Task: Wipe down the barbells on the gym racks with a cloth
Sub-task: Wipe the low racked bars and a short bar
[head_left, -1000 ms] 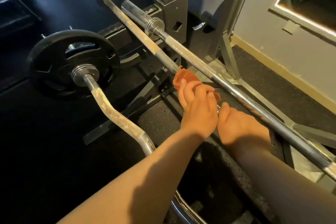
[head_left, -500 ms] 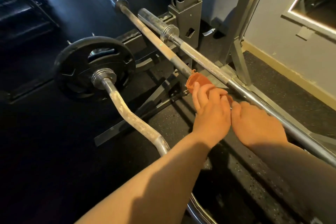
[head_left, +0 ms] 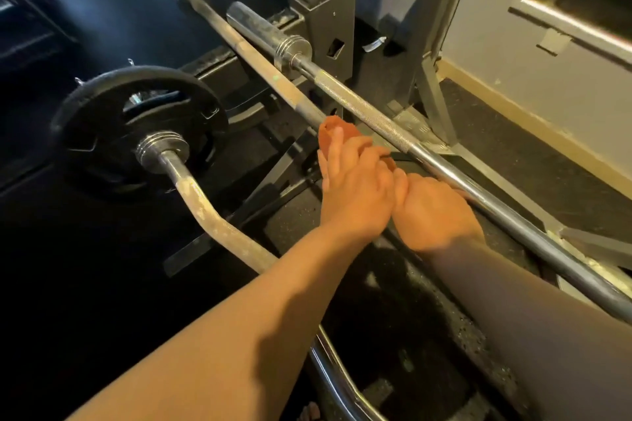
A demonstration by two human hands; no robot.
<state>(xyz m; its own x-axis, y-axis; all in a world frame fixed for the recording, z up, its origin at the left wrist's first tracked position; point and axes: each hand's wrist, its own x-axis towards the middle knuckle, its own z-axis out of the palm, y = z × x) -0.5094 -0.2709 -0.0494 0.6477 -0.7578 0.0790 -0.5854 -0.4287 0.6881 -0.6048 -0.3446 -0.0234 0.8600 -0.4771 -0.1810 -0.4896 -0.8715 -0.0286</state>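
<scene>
An orange cloth (head_left: 331, 132) is wrapped on the dull, worn straight barbell (head_left: 260, 60) that runs from the top left down under my hands. My left hand (head_left: 355, 191) grips the cloth on that bar, index finger stretched forward. Directly behind it, touching it, my right hand (head_left: 434, 212) is curled over the same bar; its fingers are hidden. A chrome barbell (head_left: 372, 118) with knurling and a collar lies just beyond, right beside my right hand's knuckles.
A curl bar (head_left: 208, 212) with a black weight plate (head_left: 102, 133) lies at left and passes under my left forearm. The grey rack upright (head_left: 330, 20) stands behind the bars. Black rubber floor (head_left: 478, 102) and a grey wall lie to the right.
The cloth and both hands have slid a little up the dull barbell, away from me. The view swung right, then back left.
</scene>
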